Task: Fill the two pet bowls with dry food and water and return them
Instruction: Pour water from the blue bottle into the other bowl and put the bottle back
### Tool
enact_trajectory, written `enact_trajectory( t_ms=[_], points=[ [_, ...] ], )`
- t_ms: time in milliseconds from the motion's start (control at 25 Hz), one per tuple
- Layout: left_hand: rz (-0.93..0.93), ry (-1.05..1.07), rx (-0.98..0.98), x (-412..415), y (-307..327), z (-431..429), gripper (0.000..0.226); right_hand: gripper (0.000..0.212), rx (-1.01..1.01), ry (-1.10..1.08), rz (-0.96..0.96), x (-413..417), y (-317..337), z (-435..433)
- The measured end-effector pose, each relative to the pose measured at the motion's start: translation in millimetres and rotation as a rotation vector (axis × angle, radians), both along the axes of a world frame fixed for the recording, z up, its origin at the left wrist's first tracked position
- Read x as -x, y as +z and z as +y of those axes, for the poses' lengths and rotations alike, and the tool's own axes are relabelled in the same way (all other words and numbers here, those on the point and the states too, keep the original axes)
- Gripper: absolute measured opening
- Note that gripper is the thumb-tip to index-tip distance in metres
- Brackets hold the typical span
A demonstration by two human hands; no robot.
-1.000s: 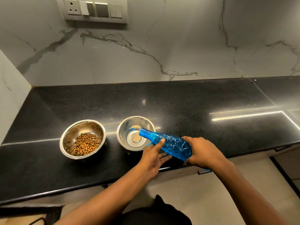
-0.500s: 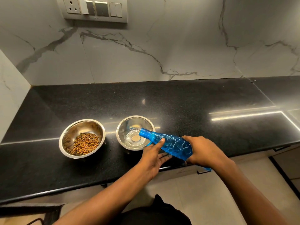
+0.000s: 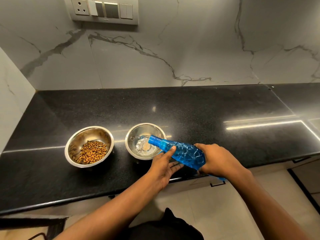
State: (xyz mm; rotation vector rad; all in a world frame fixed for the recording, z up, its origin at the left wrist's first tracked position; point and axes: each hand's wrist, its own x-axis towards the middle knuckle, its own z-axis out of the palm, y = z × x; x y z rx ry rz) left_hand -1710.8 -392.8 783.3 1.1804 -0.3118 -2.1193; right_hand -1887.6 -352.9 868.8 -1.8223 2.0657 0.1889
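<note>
We see both forearms bare from the near edge of the view up to the wrists, with no sleeves on them. The left hand [image 3: 162,168] and right hand [image 3: 219,160] wear no gloves, rings or watch. At the near centre, a dark black garment [image 3: 166,229] covers the torso.

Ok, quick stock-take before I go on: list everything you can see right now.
food bowl: 1, steel, counter left, holds brown kibble
water bowl: 1, steel, right of food bowl, some water inside
bottle: 1, blue, tilted, mouth over water bowl
counter: 1, black
switch panel: 1, on marble wall
left hand: 1, supports bottle neck
right hand: 1, grips bottle base
</note>
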Motion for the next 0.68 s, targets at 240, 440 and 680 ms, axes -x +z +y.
enact_trajectory(
  t_ms=[240,440,680],
  points=[
    [0.010,-0.001,-0.007,-0.6,2.3,1.4,0.036,0.060,-0.003,0.011,0.001,0.6,1.0,0.4],
    [0.016,0.002,-0.004,-1.3,2.9,2.3,0.038,0.062,0.009,0.018,-0.004,1.7,0.8,1.4],
    [0.023,0.002,-0.001,-1.0,3.8,3.6,0.035,0.059,0.016,0.020,-0.011,3.8,-0.7,2.1]
  ],
)
